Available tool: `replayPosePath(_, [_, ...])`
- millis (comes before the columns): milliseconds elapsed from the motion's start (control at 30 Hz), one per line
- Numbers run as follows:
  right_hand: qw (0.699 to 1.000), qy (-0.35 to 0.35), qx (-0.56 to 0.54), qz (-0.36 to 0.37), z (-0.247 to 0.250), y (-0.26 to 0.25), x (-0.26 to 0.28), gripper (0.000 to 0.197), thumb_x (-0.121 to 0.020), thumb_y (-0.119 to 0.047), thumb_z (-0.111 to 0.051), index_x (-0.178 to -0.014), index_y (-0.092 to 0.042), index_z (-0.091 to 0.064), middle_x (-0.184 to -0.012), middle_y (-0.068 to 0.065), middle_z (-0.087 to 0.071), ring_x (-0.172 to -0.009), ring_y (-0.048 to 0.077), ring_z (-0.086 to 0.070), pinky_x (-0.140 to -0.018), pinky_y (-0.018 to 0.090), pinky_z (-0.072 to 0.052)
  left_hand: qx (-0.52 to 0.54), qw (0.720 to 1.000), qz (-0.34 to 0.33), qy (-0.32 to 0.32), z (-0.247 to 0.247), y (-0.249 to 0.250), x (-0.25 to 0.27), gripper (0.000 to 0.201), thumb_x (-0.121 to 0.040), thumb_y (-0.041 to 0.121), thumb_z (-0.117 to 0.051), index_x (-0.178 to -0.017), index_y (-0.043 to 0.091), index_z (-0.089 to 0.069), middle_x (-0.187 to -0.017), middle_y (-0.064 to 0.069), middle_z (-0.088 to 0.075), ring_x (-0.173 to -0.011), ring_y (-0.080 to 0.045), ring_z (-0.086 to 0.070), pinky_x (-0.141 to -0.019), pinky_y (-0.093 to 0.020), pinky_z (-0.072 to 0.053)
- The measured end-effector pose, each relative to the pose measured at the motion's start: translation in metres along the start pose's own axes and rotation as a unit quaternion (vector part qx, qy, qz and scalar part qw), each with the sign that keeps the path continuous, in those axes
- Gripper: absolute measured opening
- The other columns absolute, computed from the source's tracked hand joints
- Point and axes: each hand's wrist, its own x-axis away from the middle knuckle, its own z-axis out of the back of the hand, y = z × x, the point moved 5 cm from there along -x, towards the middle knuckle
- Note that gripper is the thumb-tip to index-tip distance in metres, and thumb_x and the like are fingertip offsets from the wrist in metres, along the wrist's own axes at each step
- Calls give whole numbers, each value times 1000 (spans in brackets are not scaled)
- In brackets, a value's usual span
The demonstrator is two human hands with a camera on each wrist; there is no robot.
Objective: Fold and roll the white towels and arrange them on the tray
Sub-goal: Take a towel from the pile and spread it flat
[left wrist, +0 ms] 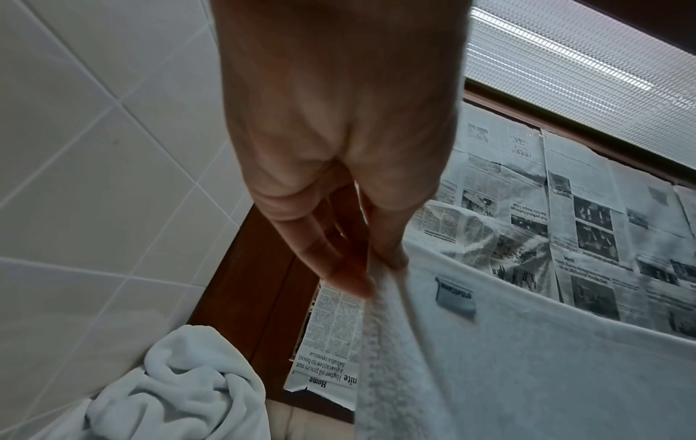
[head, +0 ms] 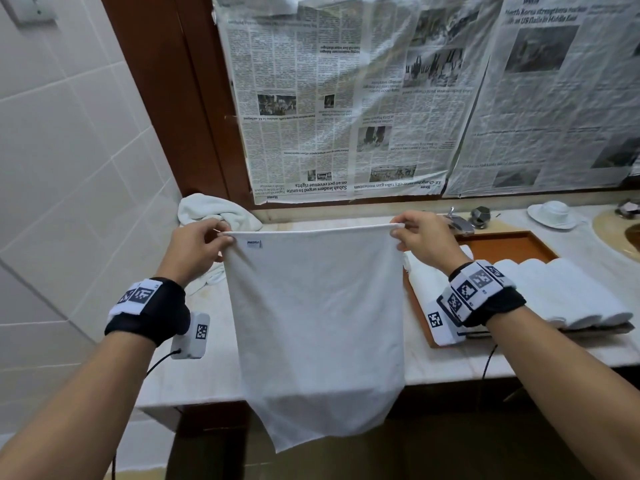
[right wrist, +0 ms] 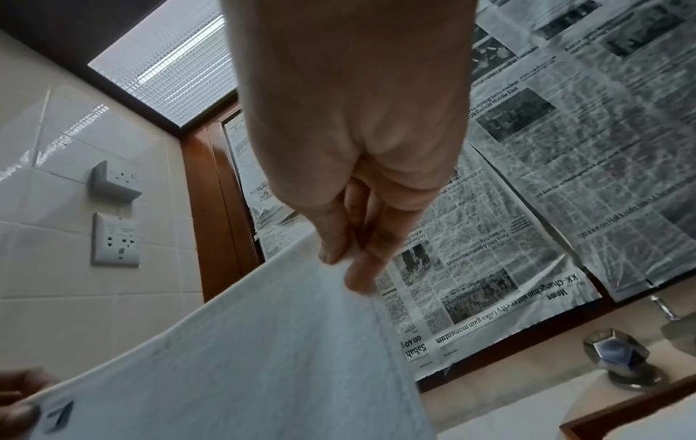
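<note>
A white towel hangs flat in the air over the counter's front edge, stretched by its two top corners. My left hand pinches the top left corner, beside a small sewn label. My right hand pinches the top right corner. In the left wrist view my left hand pinches the towel between thumb and fingers. In the right wrist view my right hand pinches the towel the same way. A wooden tray to the right holds several rolled white towels.
A heap of crumpled white towels lies at the counter's back left, against the tiled wall. A tap and a white cup on a saucer stand behind the tray. A basin rim shows far right. Newspaper covers the mirror.
</note>
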Motion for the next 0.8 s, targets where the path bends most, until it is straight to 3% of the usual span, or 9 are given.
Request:
replayPosePath(100, [1000, 19, 21, 3, -1, -5, -13, 2, -91, -12, -67, -92, -14, -68, -84, 12, -72, -67, 24, -72, -74, 43, -60, 5, 1000, -7, 0, 3, -7, -21, 3, -90, 13, -71, -92, 11, -70, -85, -13, -70, -78, -27, -70, -60, -24, -60])
replayPosePath(200, [998, 33, 46, 2, -1, -12, -30, 2, -92, -15, -67, -90, -14, -67, -80, 8, -72, -63, 15, -71, -73, 41, -60, 12, 1000, -23, -3, 5, -7, -42, 4, -89, 13, -72, -91, 11, -70, -84, -13, -69, -80, -30, -70, -62, -27, -61])
replayPosePath(433, [996, 75, 38, -1, -12, -23, -63, 4, -93, -13, -66, -93, -9, -68, -84, 8, -71, -63, 16, -71, -73, 39, -60, 24, 999, -33, 10, 13, -15, -80, 4, -88, 20, -74, -88, 21, -70, -93, -16, -67, -75, -22, -69, -54, -14, -54])
replayPosePath(533, [995, 85, 41, -12, -21, -17, -72, 5, -93, -15, -66, -93, -10, -67, -85, 6, -70, -61, 14, -71, -74, 45, -59, 31, 999, -27, -1, 9, -21, -86, 4, -89, 16, -73, -90, 14, -70, -84, -6, -67, -72, -18, -67, -53, -12, -53])
replayPosePath(633, [994, 91, 47, -26, -31, -8, -84, 5, -92, -21, -67, -93, -16, -66, -84, -1, -69, -60, 10, -71, -74, 47, -59, 37, 999, -23, -6, 4, -33, -93, 3, -89, 14, -73, -89, 15, -70, -79, 3, -65, -71, -14, -66, -56, -17, -57])
replayPosePath(733, [995, 87, 41, -35, -43, -2, -96, 7, -94, -20, -66, -93, -13, -65, -86, 6, -68, -61, 13, -71, -71, 43, -59, 29, 999, -14, -7, -6, -50, -105, 4, -89, 15, -72, -91, 12, -71, -80, -5, -68, -69, -15, -66, -55, -16, -56])
replayPosePath(800, [995, 84, 39, -45, -51, 5, -108, 8, -94, -20, -66, -93, -12, -65, -88, 10, -68, -62, 14, -71, -64, 34, -57, 29, 1000, -6, -9, -15, -61, -115, 4, -89, 15, -72, -92, 12, -71, -80, -8, -69, -70, -18, -65, -58, -23, -60])
